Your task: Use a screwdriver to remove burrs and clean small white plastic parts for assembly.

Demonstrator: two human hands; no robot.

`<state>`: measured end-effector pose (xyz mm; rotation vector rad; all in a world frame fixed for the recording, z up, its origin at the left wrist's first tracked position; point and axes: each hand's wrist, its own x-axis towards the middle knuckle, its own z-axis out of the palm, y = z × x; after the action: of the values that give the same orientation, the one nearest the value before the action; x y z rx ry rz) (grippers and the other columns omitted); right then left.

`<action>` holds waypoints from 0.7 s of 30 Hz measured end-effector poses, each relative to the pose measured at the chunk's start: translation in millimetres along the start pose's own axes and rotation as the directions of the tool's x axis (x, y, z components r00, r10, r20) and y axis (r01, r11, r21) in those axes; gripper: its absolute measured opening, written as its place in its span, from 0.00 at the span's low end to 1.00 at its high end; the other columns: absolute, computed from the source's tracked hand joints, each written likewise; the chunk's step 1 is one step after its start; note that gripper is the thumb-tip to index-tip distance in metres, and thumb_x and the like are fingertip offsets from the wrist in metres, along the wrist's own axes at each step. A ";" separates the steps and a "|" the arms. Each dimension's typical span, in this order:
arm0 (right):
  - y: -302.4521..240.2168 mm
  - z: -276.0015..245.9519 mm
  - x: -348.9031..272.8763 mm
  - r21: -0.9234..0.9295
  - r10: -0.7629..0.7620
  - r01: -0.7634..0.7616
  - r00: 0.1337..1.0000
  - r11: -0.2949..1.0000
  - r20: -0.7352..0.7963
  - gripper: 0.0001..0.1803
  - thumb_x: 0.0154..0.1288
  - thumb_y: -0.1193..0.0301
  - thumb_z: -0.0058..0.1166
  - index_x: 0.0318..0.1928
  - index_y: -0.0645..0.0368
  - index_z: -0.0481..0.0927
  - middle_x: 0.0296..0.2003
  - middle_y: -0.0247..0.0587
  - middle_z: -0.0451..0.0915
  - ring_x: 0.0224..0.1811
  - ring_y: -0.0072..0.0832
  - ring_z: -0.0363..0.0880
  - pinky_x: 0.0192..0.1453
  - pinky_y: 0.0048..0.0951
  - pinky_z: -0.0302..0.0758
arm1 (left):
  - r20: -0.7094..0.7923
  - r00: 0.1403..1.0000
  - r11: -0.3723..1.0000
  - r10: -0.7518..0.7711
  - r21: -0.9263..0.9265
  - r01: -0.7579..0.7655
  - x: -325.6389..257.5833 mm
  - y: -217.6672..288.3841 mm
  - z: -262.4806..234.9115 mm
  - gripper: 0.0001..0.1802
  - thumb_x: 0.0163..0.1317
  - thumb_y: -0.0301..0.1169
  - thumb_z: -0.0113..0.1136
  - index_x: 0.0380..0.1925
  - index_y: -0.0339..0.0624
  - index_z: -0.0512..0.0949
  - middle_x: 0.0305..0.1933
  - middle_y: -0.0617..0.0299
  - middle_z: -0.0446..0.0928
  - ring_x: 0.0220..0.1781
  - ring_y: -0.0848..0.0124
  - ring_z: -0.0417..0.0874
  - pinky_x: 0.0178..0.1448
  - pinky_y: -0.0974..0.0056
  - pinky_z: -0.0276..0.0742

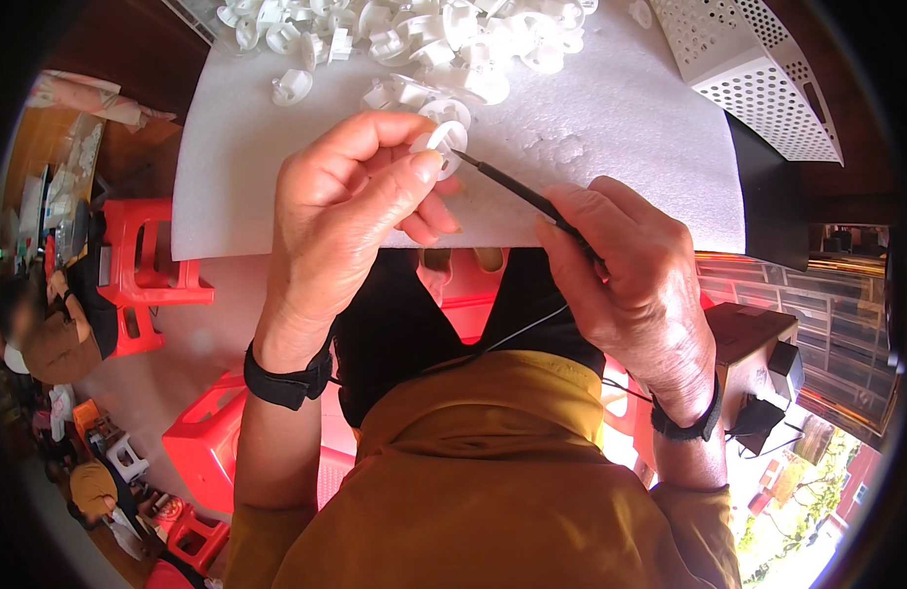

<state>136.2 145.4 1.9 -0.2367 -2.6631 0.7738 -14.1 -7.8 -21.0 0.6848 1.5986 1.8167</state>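
White plastic part, a small round piece, sits pinched between the thumb and fingers of the left hand, raised just over the near edge of a white foam sheet. Far left, red stools stand on the floor, with another person seated low beside them. The left hand is curled closed around the part, a black band on its wrist. A thin dark tool slants from the part down to the right hand, its tip touching the part. The right hand is closed on the tool's handle, gripping it between thumb and fingers. Behind, a pile of white parts lies across the sheet's far edge. At the upper right a white perforated box rests on the sheet.
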 end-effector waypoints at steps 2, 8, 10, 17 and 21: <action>-0.3 -0.2 -0.3 0.005 0.002 -0.002 1.000 1.000 -0.002 0.09 0.57 0.81 0.58 0.40 0.65 0.79 0.24 0.44 0.73 0.20 0.34 0.72 0.25 0.29 0.68 | 0.001 1.000 1.000 -0.001 0.003 0.001 0.1 0.7 1.0 0.10 0.64 0.25 0.57 0.43 0.31 0.76 0.31 0.55 0.80 0.26 0.72 0.82 0.29 0.71 0.78; 0.9 -0.1 -0.4 0.015 -0.008 0.008 1.000 1.000 -0.003 0.09 0.57 0.80 0.58 0.40 0.65 0.79 0.24 0.44 0.74 0.20 0.34 0.71 0.25 0.28 0.68 | 0.002 1.000 1.000 -0.002 0.009 0.002 -0.3 0.7 0.7 0.10 0.64 0.25 0.56 0.43 0.31 0.76 0.32 0.55 0.80 0.27 0.72 0.82 0.30 0.71 0.78; 0.8 -0.5 -0.9 0.015 -0.002 0.002 1.000 1.000 -0.001 0.09 0.58 0.80 0.58 0.40 0.65 0.79 0.24 0.44 0.74 0.20 0.33 0.71 0.24 0.28 0.67 | 0.002 1.000 1.000 -0.005 0.009 0.005 -0.5 0.4 0.9 0.10 0.64 0.26 0.56 0.43 0.31 0.76 0.32 0.55 0.80 0.27 0.72 0.82 0.30 0.71 0.78; 0.7 -1.2 -2.2 0.015 0.001 -0.001 1.000 1.000 -0.001 0.08 0.58 0.81 0.57 0.40 0.65 0.79 0.24 0.43 0.74 0.19 0.30 0.70 0.24 0.27 0.67 | 0.023 1.000 0.992 0.012 0.123 -0.015 -1.3 -0.1 0.6 0.16 0.67 0.32 0.53 0.48 0.30 0.74 0.35 0.51 0.82 0.27 0.73 0.82 0.30 0.73 0.77; 1.1 -0.5 -2.4 0.023 0.007 -0.007 1.000 1.000 -0.001 0.09 0.58 0.80 0.58 0.40 0.65 0.79 0.24 0.42 0.73 0.19 0.29 0.70 0.24 0.26 0.66 | 0.025 1.000 0.992 0.009 0.126 -0.012 -1.3 -0.1 0.9 0.16 0.67 0.32 0.53 0.48 0.30 0.75 0.35 0.51 0.82 0.27 0.73 0.83 0.30 0.73 0.77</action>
<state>138.7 146.0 1.0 -0.2406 -2.6526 0.8056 -12.6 -8.1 -21.0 0.7705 1.7077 1.7194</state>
